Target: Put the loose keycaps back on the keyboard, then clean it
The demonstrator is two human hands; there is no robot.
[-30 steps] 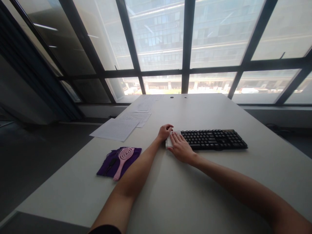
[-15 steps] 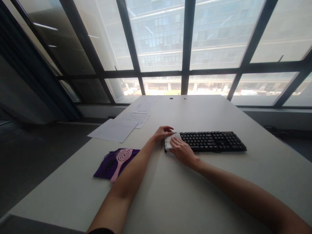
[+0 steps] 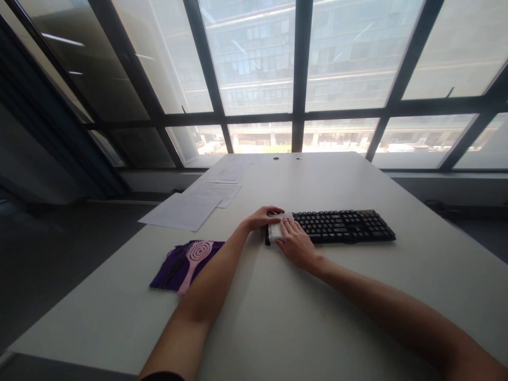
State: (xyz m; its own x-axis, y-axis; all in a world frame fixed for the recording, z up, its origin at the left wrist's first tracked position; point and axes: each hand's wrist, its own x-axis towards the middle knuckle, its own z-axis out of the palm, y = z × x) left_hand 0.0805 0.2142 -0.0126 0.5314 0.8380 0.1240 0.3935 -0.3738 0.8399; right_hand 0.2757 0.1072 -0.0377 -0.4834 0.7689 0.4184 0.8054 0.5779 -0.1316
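Note:
A black keyboard [image 3: 341, 225] lies on the white table, its left end under my hands. Over the keys there, a white cloth or tissue [image 3: 275, 231] is spread; I cannot tell which. My right hand [image 3: 297, 243] presses it down, fingers close together on top and thumb along the near side. At the keyboard's back left corner, my left hand [image 3: 262, 217] curls its fingers over the far edge, with the thumb over the cloth's edge. The left fingertips are partly hidden.
Left of my left forearm, a pink hairbrush [image 3: 196, 256] and a dark slim object [image 3: 172, 272] rest on a purple cloth pouch [image 3: 159, 276]. Printed papers [image 3: 182, 211] lie along the table's left edge. Large windows [image 3: 257, 63] stand beyond the table [image 3: 309, 174].
My left thumb now reaches further over the cloth's edge. My right hand and the cloth stay at the keyboard's left end. The view has shifted slightly.

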